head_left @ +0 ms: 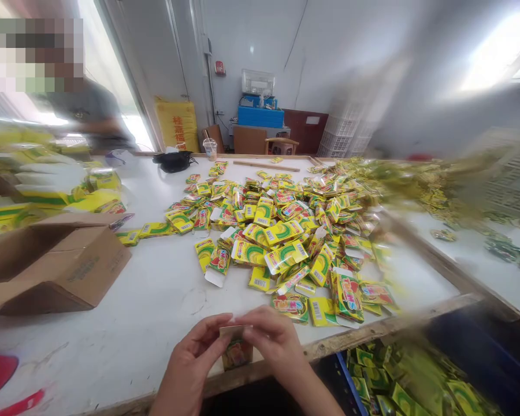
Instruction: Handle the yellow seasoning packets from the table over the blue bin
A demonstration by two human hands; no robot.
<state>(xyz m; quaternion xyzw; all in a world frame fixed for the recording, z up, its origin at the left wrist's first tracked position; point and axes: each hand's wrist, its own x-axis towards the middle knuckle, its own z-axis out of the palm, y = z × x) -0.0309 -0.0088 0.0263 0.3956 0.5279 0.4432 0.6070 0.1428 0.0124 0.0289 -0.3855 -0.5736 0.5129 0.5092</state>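
Both the left hand point(195, 352) and the right hand point(272, 338) are pinching 1 small yellow-green packet point(236, 348) between their fingertips, holding it just above the desk point(156, 312) edge, near the packet pile point(286, 231).

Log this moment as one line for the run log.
left hand: holds small box | right hand: pinches its top flap | box pile: spread on white table | cardboard carton: open, left
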